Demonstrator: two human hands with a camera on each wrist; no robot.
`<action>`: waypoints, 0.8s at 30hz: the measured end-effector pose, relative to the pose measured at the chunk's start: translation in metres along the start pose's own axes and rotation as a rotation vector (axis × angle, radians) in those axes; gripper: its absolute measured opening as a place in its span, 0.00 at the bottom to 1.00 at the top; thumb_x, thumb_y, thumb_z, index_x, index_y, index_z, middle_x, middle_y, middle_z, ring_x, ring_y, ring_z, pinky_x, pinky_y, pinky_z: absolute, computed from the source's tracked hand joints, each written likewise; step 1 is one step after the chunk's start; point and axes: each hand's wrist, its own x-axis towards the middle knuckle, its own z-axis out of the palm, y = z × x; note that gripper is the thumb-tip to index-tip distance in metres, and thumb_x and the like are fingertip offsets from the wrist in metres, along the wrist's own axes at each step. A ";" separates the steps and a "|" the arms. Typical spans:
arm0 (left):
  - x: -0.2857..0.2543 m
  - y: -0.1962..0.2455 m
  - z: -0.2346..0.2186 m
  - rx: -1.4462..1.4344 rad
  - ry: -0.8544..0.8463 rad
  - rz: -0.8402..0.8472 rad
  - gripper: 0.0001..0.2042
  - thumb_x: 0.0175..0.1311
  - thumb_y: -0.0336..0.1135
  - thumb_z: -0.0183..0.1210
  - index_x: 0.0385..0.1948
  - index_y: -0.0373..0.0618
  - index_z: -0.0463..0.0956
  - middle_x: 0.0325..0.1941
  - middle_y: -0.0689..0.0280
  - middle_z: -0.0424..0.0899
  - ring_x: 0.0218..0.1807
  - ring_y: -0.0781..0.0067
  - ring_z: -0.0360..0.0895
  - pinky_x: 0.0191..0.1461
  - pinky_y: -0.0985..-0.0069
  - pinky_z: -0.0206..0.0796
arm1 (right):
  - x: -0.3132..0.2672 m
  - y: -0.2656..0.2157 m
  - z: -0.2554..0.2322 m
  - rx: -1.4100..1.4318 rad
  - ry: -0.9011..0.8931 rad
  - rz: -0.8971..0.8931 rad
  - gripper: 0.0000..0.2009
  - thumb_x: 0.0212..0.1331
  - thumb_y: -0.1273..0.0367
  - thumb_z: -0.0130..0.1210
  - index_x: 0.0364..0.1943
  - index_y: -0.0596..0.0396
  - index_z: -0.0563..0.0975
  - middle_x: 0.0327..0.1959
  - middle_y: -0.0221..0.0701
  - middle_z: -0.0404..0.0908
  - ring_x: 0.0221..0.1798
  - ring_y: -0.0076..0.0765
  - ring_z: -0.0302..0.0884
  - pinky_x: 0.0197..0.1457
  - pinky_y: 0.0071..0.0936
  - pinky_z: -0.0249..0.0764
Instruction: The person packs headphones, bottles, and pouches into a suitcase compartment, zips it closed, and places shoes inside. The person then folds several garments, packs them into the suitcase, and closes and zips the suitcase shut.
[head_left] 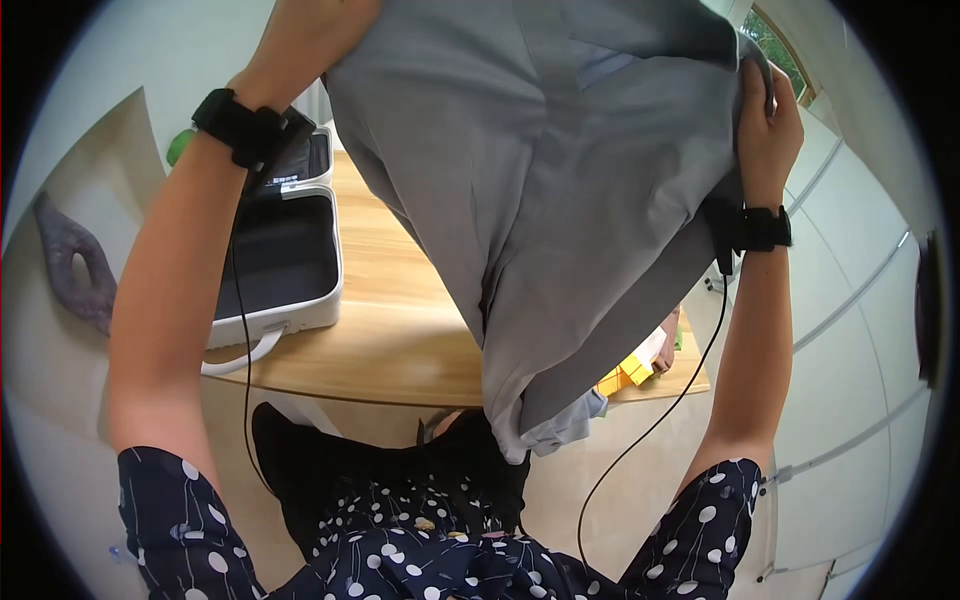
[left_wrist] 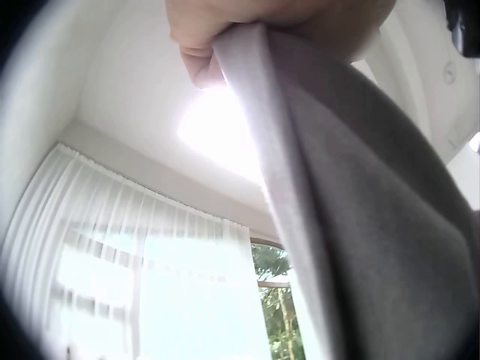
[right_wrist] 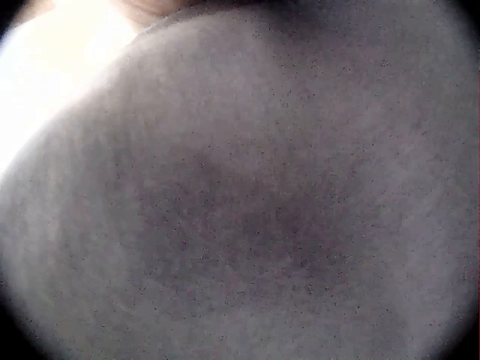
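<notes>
Right of an open, white hard-sided case (head_left: 315, 313), the left hand (left_wrist: 289, 11) pinches a plain grey cloth garment (head_left: 570, 180), raised before the light wooden table (head_left: 390, 300), and the right hand (head_left: 776, 130) pinches its other edge, seemingly for spreading it, which next probably calls for even pulling, as it hangs creased, narrowing downward.

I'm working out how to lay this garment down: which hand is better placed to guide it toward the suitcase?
Probably the left hand: it holds the gray garment on the side nearer the open suitcase. The right hand holds the opposite side, farther from it.
</notes>
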 end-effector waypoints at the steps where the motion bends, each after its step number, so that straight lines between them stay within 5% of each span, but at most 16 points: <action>1: -0.001 0.003 -0.003 0.097 -0.029 -0.070 0.06 0.66 0.31 0.52 0.34 0.38 0.74 0.27 0.71 0.78 0.32 0.87 0.70 0.36 0.86 0.64 | 0.001 -0.002 -0.001 0.006 0.004 0.004 0.13 0.62 0.62 0.53 0.44 0.56 0.78 0.31 0.26 0.80 0.31 0.16 0.70 0.36 0.15 0.66; 3: 0.003 -0.005 0.001 -0.087 0.051 -0.017 0.07 0.66 0.32 0.51 0.33 0.38 0.74 0.27 0.72 0.78 0.31 0.87 0.69 0.35 0.87 0.63 | 0.007 -0.002 -0.006 0.000 -0.007 0.023 0.12 0.62 0.63 0.53 0.44 0.56 0.78 0.33 0.26 0.81 0.33 0.15 0.71 0.36 0.14 0.66; 5: 0.009 0.001 -0.003 -0.272 0.131 0.034 0.08 0.67 0.33 0.51 0.33 0.37 0.74 0.27 0.73 0.77 0.30 0.88 0.69 0.35 0.87 0.62 | 0.016 -0.019 -0.014 0.116 0.213 -0.179 0.12 0.63 0.64 0.53 0.43 0.57 0.78 0.31 0.25 0.81 0.32 0.13 0.71 0.33 0.12 0.65; 7: 0.025 0.021 -0.021 -0.285 0.165 0.082 0.09 0.67 0.34 0.51 0.33 0.38 0.75 0.26 0.75 0.76 0.30 0.90 0.69 0.35 0.89 0.61 | 0.022 -0.040 -0.031 0.225 0.309 -0.075 0.09 0.62 0.68 0.52 0.39 0.61 0.78 0.26 0.26 0.79 0.28 0.16 0.72 0.35 0.14 0.69; 9: 0.039 0.054 -0.049 -0.345 0.130 0.150 0.09 0.67 0.35 0.51 0.34 0.39 0.75 0.27 0.74 0.77 0.30 0.90 0.71 0.35 0.90 0.62 | 0.027 -0.049 -0.054 0.322 0.390 0.069 0.09 0.61 0.70 0.51 0.39 0.61 0.78 0.32 0.29 0.81 0.32 0.22 0.75 0.39 0.20 0.71; 11: 0.050 0.080 -0.062 -0.399 0.099 0.240 0.08 0.67 0.35 0.52 0.35 0.41 0.76 0.28 0.74 0.78 0.29 0.90 0.72 0.35 0.90 0.63 | 0.037 -0.003 -0.077 0.328 0.378 0.003 0.09 0.61 0.70 0.51 0.39 0.61 0.78 0.32 0.29 0.81 0.33 0.22 0.75 0.40 0.20 0.71; 13: 0.061 0.098 -0.069 -0.745 0.056 0.347 0.09 0.66 0.37 0.53 0.36 0.42 0.77 0.29 0.73 0.80 0.28 0.88 0.75 0.34 0.91 0.67 | -0.003 -0.043 -0.077 0.316 0.311 -0.086 0.09 0.60 0.70 0.51 0.39 0.61 0.77 0.33 0.30 0.81 0.34 0.22 0.75 0.40 0.21 0.71; 17: 0.069 0.104 -0.073 -0.745 -0.100 0.086 0.13 0.66 0.39 0.53 0.43 0.39 0.75 0.34 0.68 0.81 0.33 0.84 0.77 0.39 0.88 0.69 | 0.014 -0.048 -0.017 0.271 0.154 -0.247 0.09 0.59 0.70 0.52 0.39 0.61 0.77 0.34 0.30 0.81 0.36 0.23 0.75 0.42 0.22 0.71; 19: 0.057 0.076 -0.061 0.145 -0.265 -0.362 0.10 0.69 0.39 0.48 0.38 0.44 0.75 0.31 0.74 0.78 0.33 0.89 0.72 0.39 0.87 0.64 | 0.021 -0.062 0.017 0.254 0.081 -0.323 0.09 0.58 0.70 0.52 0.39 0.61 0.77 0.35 0.30 0.81 0.37 0.24 0.75 0.42 0.23 0.71; 21: 0.053 0.093 -0.053 -0.301 -0.222 -0.071 0.10 0.69 0.37 0.49 0.35 0.41 0.75 0.26 0.76 0.75 0.30 0.92 0.68 0.35 0.91 0.61 | 0.022 -0.075 0.042 0.218 0.023 -0.418 0.10 0.58 0.70 0.52 0.39 0.62 0.77 0.36 0.31 0.81 0.37 0.24 0.75 0.43 0.24 0.71; 23: 0.054 0.074 -0.038 -0.525 -0.274 -0.141 0.09 0.67 0.32 0.49 0.40 0.37 0.74 0.33 0.69 0.79 0.32 0.88 0.71 0.37 0.86 0.65 | 0.019 -0.074 0.051 0.191 -0.057 -0.470 0.10 0.57 0.70 0.52 0.39 0.62 0.77 0.36 0.31 0.81 0.38 0.24 0.75 0.44 0.24 0.71; 24: 0.050 0.066 -0.031 -0.614 -0.275 -0.191 0.08 0.67 0.30 0.47 0.39 0.36 0.73 0.32 0.69 0.79 0.32 0.88 0.70 0.37 0.86 0.65 | 0.020 -0.102 0.046 0.371 -0.191 -0.336 0.10 0.55 0.71 0.52 0.39 0.62 0.77 0.38 0.31 0.80 0.41 0.24 0.75 0.46 0.25 0.70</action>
